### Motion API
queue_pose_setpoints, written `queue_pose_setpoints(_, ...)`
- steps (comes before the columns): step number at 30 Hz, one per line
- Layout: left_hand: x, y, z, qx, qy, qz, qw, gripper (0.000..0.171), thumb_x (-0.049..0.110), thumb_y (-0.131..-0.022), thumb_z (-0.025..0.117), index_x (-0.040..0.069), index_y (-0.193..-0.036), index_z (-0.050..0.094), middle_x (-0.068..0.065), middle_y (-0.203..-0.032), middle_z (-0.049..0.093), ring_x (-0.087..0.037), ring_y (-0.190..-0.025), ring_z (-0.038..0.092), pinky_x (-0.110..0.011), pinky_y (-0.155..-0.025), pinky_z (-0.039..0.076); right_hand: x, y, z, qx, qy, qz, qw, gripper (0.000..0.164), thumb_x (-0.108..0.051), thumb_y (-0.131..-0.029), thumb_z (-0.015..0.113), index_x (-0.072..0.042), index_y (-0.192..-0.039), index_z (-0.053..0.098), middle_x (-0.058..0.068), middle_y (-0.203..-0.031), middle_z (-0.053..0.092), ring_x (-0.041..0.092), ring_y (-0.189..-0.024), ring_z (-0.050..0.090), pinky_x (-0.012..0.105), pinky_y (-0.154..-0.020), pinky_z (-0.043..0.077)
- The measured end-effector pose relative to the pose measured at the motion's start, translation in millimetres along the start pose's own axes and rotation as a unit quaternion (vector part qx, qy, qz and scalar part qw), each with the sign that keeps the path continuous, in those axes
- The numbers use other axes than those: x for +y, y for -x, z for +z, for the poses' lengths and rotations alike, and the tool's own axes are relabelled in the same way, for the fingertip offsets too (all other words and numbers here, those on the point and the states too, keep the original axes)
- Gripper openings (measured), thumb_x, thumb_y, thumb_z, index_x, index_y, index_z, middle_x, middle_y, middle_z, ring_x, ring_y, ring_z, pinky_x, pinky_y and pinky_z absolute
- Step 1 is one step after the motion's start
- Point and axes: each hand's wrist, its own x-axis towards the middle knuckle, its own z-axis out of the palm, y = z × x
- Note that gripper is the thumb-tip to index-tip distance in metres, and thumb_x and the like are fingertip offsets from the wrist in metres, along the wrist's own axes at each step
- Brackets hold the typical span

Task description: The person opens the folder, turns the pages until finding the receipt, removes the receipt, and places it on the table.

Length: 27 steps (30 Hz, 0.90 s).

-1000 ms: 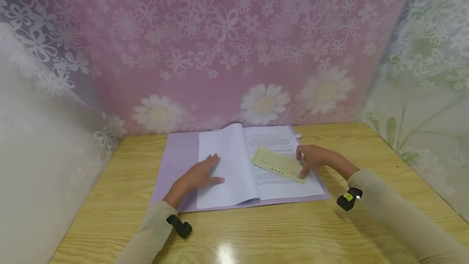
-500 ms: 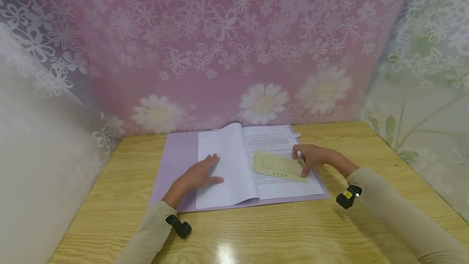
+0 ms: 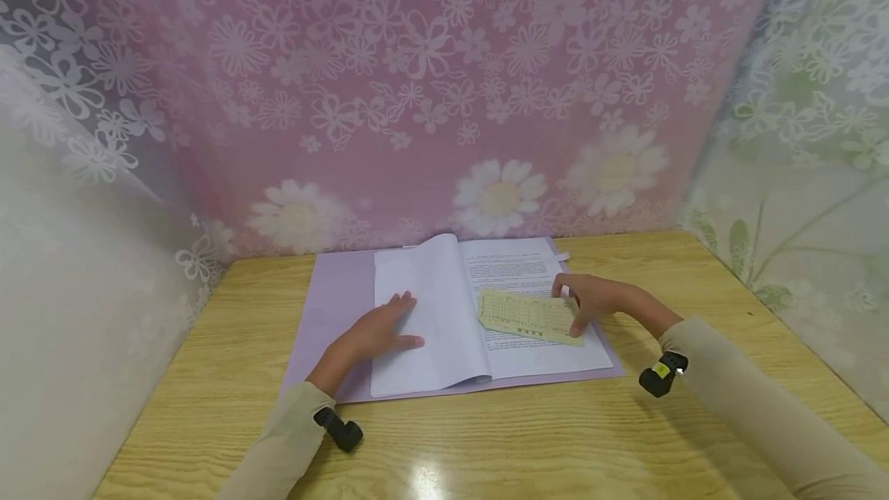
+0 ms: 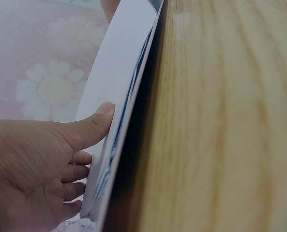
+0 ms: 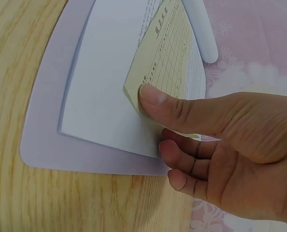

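A pale yellow printed form slip (image 3: 531,316) lies across the right-hand printed page (image 3: 510,262) of an open stack of paper. My right hand (image 3: 596,301) holds the slip by its right end. In the right wrist view the thumb (image 5: 155,99) is on its face and the forefinger goes behind its edge. On the blank turned-over sheet (image 3: 434,349) at left, my left hand (image 3: 378,330) rests with fingers spread and straight. The left wrist view shows that hand (image 4: 46,164) along the paper's near side.
Beneath the papers is a lilac folder (image 3: 336,292) on the wooden table (image 3: 444,438). A small white tab (image 3: 561,257) sticks out at its upper right. A pink floral curtain (image 3: 417,137) rises right behind the folder.
The yellow slip has turned counterclockwise, so its long edges now slant less. My right hand has shifted slightly with it. The left hand stays in place on the blank sheet.
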Motion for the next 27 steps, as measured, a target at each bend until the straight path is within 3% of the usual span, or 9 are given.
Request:
queue_pose_setpoints(12,-0.5,-1.3,0.5,0.000,-0.006,-0.005,1.0000,0.082,0.040,-0.094,0.073,0.008,-0.159,0.035,-0.011,-0.169,0.024,-0.032,-0.158,0.020,-0.055,-0.126,0.023,5.8,3.5,1.8,0.038,0.043,-0.009,0.998,0.043,-0.023,-0.073,0.093,-0.006,-0.100,0.063,0.003,-0.090,0.056,0.017,-0.081,0.049,0.030,-0.070,0.040)
queue_pose_setpoints(21,-1.5,-1.7,1.0,0.001,-0.008,-0.002,1.0000,0.082,0.041,-0.094,0.073,0.007,-0.159,0.035,-0.011,-0.169,0.025,-0.032,-0.158,0.020,-0.054,-0.126,0.024,8.9,3.1,3.2,0.053,0.008,-0.024,0.998,0.034,-0.017,-0.076,0.090,-0.006,-0.095,0.064,0.001,-0.084,0.059,0.015,-0.075,0.050,0.028,-0.068,0.042)
queue_pose_setpoints(27,-1.1,-1.5,1.8,0.000,-0.007,-0.003,1.0000,0.082,0.041,-0.094,0.072,0.007,-0.159,0.035,-0.011,-0.169,0.024,-0.032,-0.158,0.019,-0.054,-0.126,0.023,8.4,6.0,2.6,0.061,0.007,-0.039,0.997,0.025,-0.014,-0.080,0.086,-0.007,-0.087,0.063,-0.002,-0.074,0.052,0.012,-0.067,0.045,0.026,-0.063,0.038)
